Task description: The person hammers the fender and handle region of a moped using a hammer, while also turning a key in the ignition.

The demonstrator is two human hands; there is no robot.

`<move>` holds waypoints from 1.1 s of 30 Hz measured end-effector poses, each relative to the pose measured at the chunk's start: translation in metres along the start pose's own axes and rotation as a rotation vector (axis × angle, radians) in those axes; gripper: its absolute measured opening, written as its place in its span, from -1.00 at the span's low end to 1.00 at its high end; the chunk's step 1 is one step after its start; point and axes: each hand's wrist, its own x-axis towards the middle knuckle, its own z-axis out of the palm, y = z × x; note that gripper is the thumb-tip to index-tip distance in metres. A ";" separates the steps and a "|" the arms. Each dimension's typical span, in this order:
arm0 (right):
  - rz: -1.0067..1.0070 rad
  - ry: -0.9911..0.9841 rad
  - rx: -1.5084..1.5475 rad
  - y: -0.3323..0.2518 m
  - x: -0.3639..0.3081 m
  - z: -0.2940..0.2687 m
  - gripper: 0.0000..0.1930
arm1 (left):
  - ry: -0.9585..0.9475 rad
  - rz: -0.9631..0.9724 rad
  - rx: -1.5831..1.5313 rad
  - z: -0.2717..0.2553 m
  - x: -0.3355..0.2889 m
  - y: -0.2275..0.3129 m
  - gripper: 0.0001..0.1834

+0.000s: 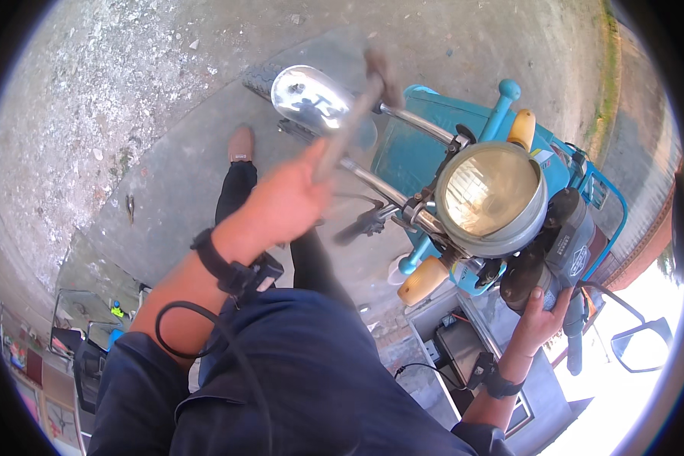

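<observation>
My left hand [290,194] is closed round the wooden handle of a hammer [349,128], whose head rises toward the far side; both are blurred. Beneath the hammer are the metal fork tubes [372,178] and shiny front fender [311,97] of a teal three-wheeled motor vehicle. Its large round headlight [491,190] faces up, with amber turn signals [424,280] on either side. At the right, my right hand [543,323] grips the near edge of the black instrument cluster [556,251], thumb and a finger showing; the other fingers are hidden.
A rear-view mirror [642,346] sticks out at the right. Near my left foot, a small tool-like object [131,207] lies on the concrete. White rubble [140,72] covers ground at the far left. A cable hangs from my left wrist strap [232,266].
</observation>
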 end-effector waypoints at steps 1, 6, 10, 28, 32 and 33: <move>0.007 -0.006 0.026 0.000 0.000 -0.001 -0.16 | 0.086 0.016 -0.024 -0.014 0.007 0.026 -0.37; -0.001 0.013 0.089 0.005 -0.002 -0.001 -0.15 | 0.255 -0.029 -0.219 -0.041 0.020 0.079 -0.47; 0.013 -0.007 0.023 -0.012 0.006 -0.001 -0.15 | 0.050 0.339 0.181 0.056 -0.005 -0.013 -0.39; -0.150 0.070 0.249 -0.040 0.010 0.005 -0.20 | 0.392 0.122 0.031 -0.013 -0.109 0.059 -0.33; -0.273 0.084 0.403 -0.026 0.000 0.002 -0.11 | 0.640 0.298 0.035 0.024 -0.183 0.082 -0.36; -0.283 0.040 0.457 -0.020 -0.004 -0.001 -0.07 | 0.718 0.320 0.063 0.044 -0.202 0.087 -0.38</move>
